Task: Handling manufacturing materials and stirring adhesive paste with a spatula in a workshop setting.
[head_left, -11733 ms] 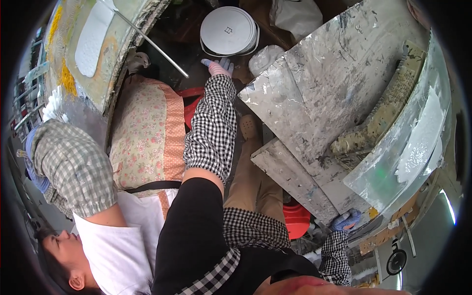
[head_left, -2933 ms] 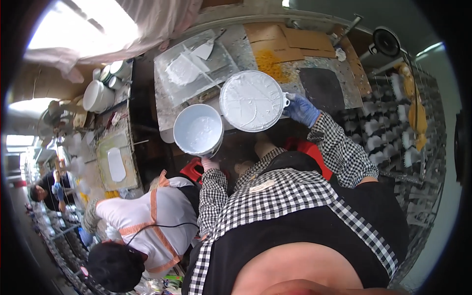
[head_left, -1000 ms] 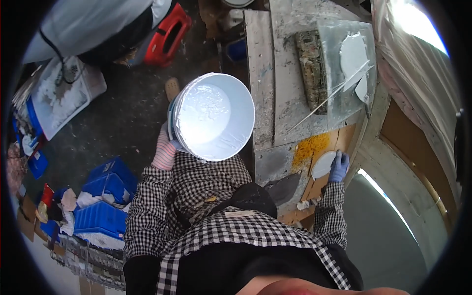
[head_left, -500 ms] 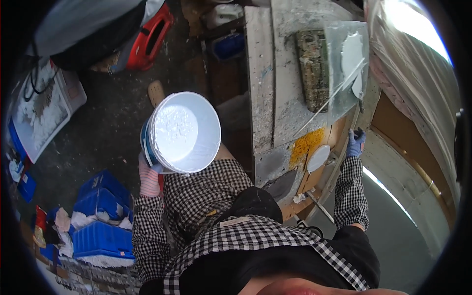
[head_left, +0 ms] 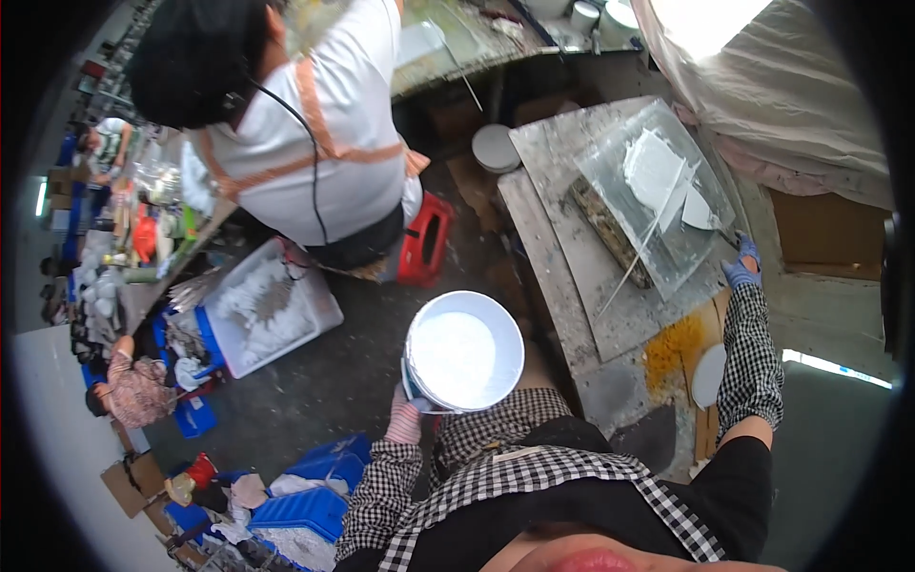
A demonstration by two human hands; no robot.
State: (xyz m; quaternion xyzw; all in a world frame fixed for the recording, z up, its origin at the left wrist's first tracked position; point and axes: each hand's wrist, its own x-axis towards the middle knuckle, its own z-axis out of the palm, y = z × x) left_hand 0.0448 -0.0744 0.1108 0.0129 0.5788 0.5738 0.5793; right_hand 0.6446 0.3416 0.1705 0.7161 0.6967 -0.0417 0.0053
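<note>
My left hand (head_left: 405,419), in a pink-striped glove, is closed on the side of a white bucket (head_left: 515,357) with a glossy white coating or liquid inside. The bucket hangs over my lap, tilted so its mouth faces up toward me. My right hand (head_left: 743,264), in a blue-grey glove, reaches the far right table edge. Its fingers close at the dark handle of a putty knife (head_left: 701,211); the exact grip is small in view. The knife's white-smeared blade lies on a clear sheet (head_left: 610,162) beside a patch of white paste (head_left: 653,170) and a thin stick (head_left: 637,255).
A worn board-topped table (head_left: 543,238) stands to my right, with a stone-like block (head_left: 600,224) under the sheet, yellow stain and a white round lid (head_left: 707,377). Ahead, a co-worker (head_left: 305,153) sits on a red stool (head_left: 426,238). A white-filled tub (head_left: 324,315) and blue bins (head_left: 300,515) lie left.
My view has swung up and left, bringing the co-worker into sight. My right hand has moved forward from the table edge to the putty knife's handle. The bucket stays in my left hand.
</note>
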